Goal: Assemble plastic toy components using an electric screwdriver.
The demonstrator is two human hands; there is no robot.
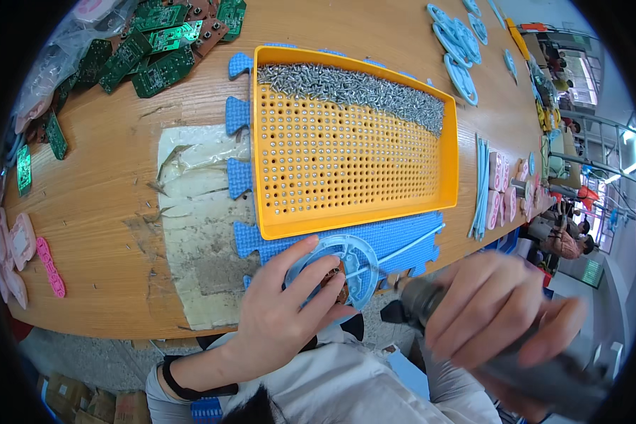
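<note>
My left hand (284,307) grips a light blue round plastic housing (364,258) at the table's front edge, its fingers curled over the ring. Inside the ring, partly hidden by those fingers, sits a small brown circuit board (338,283). A thin light blue stick runs from the housing up to the right across the blue foam mat (410,240). My right hand (487,311) is wrapped round a dark grey electric screwdriver (420,300). The driver's tip points left at the housing; whether it touches a screw cannot be made out.
Beyond the housing, a yellow tray (353,219) has rows of holes filled with screws and a heap of loose screws. Green circuit boards (166,71) lie far left, pink plastic parts (21,240) nearer left. Light blue sticks (479,187) and blue housings (456,42) are at right.
</note>
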